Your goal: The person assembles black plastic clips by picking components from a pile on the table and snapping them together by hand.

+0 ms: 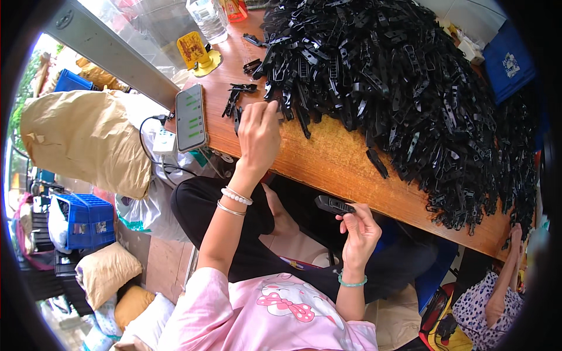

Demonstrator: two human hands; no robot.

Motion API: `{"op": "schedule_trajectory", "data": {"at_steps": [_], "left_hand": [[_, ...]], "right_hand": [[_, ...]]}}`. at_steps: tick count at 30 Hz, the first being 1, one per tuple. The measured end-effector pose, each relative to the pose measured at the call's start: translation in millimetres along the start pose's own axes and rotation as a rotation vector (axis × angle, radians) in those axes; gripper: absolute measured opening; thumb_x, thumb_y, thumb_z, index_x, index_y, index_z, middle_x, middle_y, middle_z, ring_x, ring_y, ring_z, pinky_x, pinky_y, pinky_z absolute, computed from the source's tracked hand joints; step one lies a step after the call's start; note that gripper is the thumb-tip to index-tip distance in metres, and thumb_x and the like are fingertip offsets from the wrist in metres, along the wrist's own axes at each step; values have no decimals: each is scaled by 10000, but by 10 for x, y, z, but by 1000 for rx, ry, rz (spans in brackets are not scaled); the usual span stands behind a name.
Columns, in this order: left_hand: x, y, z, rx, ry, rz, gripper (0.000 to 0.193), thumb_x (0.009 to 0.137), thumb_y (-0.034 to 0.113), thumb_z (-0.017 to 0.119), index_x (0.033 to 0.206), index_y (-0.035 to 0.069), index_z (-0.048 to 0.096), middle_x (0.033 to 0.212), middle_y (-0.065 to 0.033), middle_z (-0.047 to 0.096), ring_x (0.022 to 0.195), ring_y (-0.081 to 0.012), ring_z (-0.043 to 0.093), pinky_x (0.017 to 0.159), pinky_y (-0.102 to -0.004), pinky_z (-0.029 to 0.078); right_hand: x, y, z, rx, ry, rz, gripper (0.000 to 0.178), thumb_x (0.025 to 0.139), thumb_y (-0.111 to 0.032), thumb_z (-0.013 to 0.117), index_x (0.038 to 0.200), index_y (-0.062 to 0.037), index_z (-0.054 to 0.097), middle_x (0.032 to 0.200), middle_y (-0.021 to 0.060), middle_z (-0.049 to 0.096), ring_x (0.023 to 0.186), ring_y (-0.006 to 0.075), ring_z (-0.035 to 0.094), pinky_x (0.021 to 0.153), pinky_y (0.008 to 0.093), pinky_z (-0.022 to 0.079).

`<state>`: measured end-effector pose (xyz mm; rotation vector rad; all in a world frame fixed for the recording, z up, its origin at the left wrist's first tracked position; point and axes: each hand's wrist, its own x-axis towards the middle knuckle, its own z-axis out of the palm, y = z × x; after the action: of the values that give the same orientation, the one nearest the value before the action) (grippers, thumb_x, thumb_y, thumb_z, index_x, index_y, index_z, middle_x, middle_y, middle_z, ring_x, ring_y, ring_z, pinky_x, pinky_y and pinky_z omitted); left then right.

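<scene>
My left hand (259, 136) is raised over the table's near edge, fingers curled together. Whatever it pinches, if anything, is hidden behind the fingertips. Lower and to the right, my right hand (360, 235) grips one end of a long, narrow black plastic part (334, 205) between thumb and fingers, in front of the table edge. A few similar loose black parts (241, 89) lie just beyond my left hand. The large heap of black plastic parts (374, 64) covers much of the wooden table (328, 149).
A phone (191, 119) with a lit screen lies at the table's left edge, near a yellow stand (196, 54) and a clear bottle (208, 20). Blue crates (91, 221) and sacks (108, 274) fill the left floor. Another person's arm (504, 275) reaches the heap at right.
</scene>
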<state>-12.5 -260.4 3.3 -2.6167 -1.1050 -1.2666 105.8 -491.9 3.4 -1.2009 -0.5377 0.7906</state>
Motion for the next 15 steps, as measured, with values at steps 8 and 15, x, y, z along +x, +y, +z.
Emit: {"op": "schedule_trajectory", "data": {"at_steps": [8, 15], "left_hand": [[-177, 668, -495, -1057, -371, -576, 145, 798, -18, 622, 923, -21, 548, 845, -76, 636, 842, -120, 612, 730, -264, 490], [-390, 965, -542, -1373, -837, -885, 152, 886, 84, 582, 953, -41, 637, 863, -41, 641, 716, -67, 573, 661, -208, 458]], "right_hand": [[76, -150, -102, 27, -45, -53, 142, 801, 44, 638, 936, 87, 644, 965, 148, 604, 755, 168, 594, 606, 237, 497], [104, -188, -89, -194, -247, -149, 103, 758, 47, 676, 853, 62, 641, 880, 133, 639, 769, 185, 605, 670, 272, 491]]}}
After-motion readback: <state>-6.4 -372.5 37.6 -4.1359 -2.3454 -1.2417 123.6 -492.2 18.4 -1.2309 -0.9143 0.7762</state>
